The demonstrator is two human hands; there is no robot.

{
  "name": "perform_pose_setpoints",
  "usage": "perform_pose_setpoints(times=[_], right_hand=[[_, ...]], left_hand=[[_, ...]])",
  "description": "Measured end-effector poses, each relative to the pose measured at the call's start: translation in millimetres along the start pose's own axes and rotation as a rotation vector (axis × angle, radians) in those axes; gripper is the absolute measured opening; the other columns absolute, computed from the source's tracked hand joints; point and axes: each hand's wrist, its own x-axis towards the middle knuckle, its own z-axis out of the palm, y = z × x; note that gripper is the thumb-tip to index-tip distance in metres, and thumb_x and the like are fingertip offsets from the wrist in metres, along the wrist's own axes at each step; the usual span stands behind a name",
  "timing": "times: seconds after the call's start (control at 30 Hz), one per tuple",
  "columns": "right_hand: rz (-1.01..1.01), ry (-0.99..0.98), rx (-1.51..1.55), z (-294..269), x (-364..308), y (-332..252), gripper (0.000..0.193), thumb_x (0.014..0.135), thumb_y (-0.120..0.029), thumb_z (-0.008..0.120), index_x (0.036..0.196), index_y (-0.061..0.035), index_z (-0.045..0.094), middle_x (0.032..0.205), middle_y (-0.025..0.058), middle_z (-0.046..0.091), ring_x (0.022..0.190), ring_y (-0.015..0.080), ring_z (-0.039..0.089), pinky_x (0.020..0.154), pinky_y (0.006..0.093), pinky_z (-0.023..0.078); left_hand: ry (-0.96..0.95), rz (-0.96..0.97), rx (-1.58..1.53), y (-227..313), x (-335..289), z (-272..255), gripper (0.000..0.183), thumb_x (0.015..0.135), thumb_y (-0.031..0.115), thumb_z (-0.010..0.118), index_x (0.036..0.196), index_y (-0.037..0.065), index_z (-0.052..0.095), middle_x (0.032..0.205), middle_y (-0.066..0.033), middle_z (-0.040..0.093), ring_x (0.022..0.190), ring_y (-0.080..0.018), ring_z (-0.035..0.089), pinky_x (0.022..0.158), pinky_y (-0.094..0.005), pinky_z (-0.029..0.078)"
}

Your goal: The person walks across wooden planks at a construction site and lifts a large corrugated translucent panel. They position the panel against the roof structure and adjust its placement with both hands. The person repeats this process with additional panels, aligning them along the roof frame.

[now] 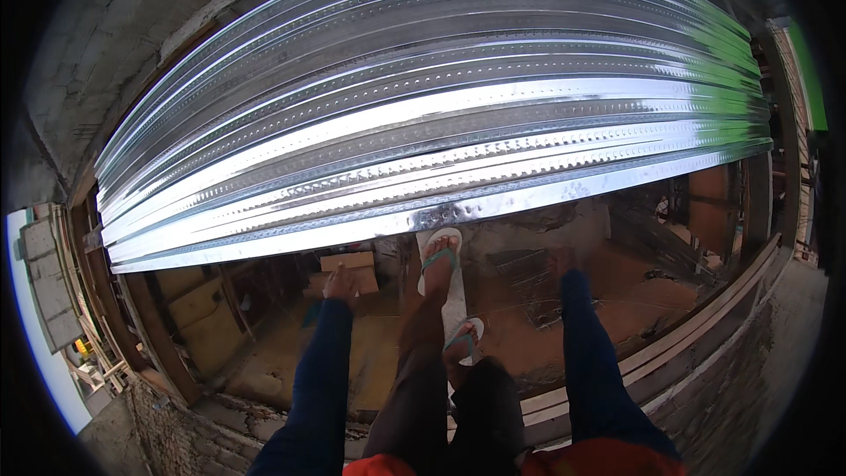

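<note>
Long, shiny ribbed metal decking sheets [379, 137] lie side by side across the view in front of me, their ribs dotted with rows of small bumps. My left hand [338, 283] hangs just short of their near edge, fingers loosely curled, with nothing visible in it. Beyond that hand, a brown board-like piece [361, 262] shows lower down. My right hand [564, 261] is also short of the sheets and apart from them. Motion smears its fingers, so their pose is unclear.
My feet, in flip-flops [456, 257], stand on a narrow pale beam [456, 307]. On both sides of it a lower level shows, with brown boards [538, 344] and debris. Timber rails [705, 322] run at the right; a wooden post [159, 335] stands left.
</note>
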Motion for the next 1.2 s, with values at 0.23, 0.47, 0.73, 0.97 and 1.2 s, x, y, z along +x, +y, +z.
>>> perform_pose_setpoints(times=[0.23, 0.47, 0.73, 0.97, 1.2], right_hand=[[-0.417, 0.065, -0.666, -89, -53, 43, 0.05, 0.089, -0.038, 0.039, 0.13, -0.0108, 0.033, 0.126, 0.0103, 0.041, 0.109, 0.0281, 0.045, 0.092, 0.0423, 0.036], [-1.018, 0.244, -1.456, -75, -93, -15, 0.05, 0.089, -0.037, 0.035, 0.133, -0.0143, 0.032, 0.132, 0.0059, 0.038, 0.121, 0.0298, 0.034, 0.099, 0.0486, 0.028], [-0.696, 0.274, -2.209, 49, -213, -162, 0.045, 0.084, -0.033, 0.041, 0.124, -0.0122, 0.041, 0.13, 0.0096, 0.039, 0.127, 0.032, 0.027, 0.105, 0.0514, 0.015], [-1.221, 0.514, -2.129, 84, -236, -222, 0.034, 0.079, -0.028, 0.049, 0.108, -0.0127, 0.053, 0.115, 0.011, 0.052, 0.114, 0.0377, 0.04, 0.09, 0.0568, 0.03], [-0.842, 0.368, -1.517, 99, -297, -272, 0.036, 0.08, -0.03, 0.049, 0.111, -0.0128, 0.055, 0.116, 0.0113, 0.053, 0.104, 0.0285, 0.051, 0.082, 0.0458, 0.042]], left_hand=[[0.163, 0.046, 0.31, 57, -180, 9, 0.03, 0.082, 0.02, 0.056, 0.109, 0.009, 0.05, 0.098, -0.0083, 0.054, 0.088, -0.0216, 0.054, 0.068, -0.0349, 0.046], [-0.059, 0.214, 0.62, 70, -254, -38, 0.027, 0.083, 0.02, 0.056, 0.107, 0.008, 0.05, 0.087, -0.0069, 0.056, 0.073, -0.0159, 0.055, 0.056, -0.0296, 0.043], [-0.049, 0.375, 0.825, 145, -279, 8, 0.029, 0.083, 0.02, 0.054, 0.106, 0.002, 0.053, 0.089, -0.0072, 0.059, 0.076, -0.0175, 0.057, 0.064, -0.0311, 0.046], [-0.211, 0.296, 0.703, 207, -311, 26, 0.033, 0.087, 0.03, 0.04, 0.112, 0.01, 0.048, 0.102, -0.0057, 0.054, 0.099, -0.0266, 0.048, 0.084, -0.0407, 0.041], [-0.113, 0.434, 1.05, 246, -336, 10, 0.033, 0.086, 0.034, 0.042, 0.112, 0.014, 0.046, 0.104, -0.01, 0.051, 0.097, -0.0271, 0.05, 0.078, -0.0438, 0.044]])
